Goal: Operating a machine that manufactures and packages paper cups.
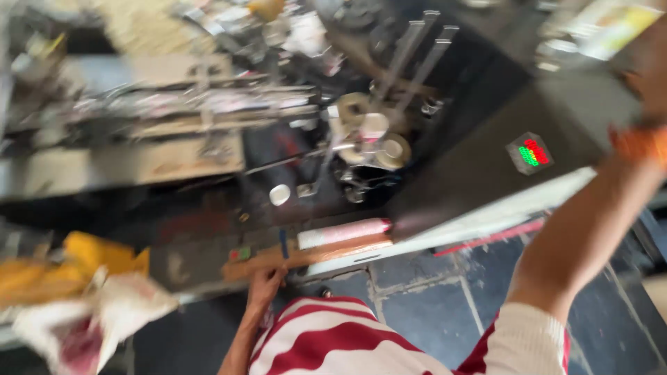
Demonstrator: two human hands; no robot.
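The picture is smeared with motion, so fine detail is lost. Low in the frame, just left of centre, the person's left hand reaches up to the near edge of a brown strip of board that lies along the front of the workbench; its fingers seem curled against that edge, though I cannot tell whether they truly clamp it. Just above the board lies a pale pink and white roll, touching it or nearly so. The right hand is raised at the far right edge, an orange band on the wrist, resting near the top of a dark machine housing; its grip is cut off and cannot be told. On that housing glows a small red and green display. A yellow bag sits at lower left.
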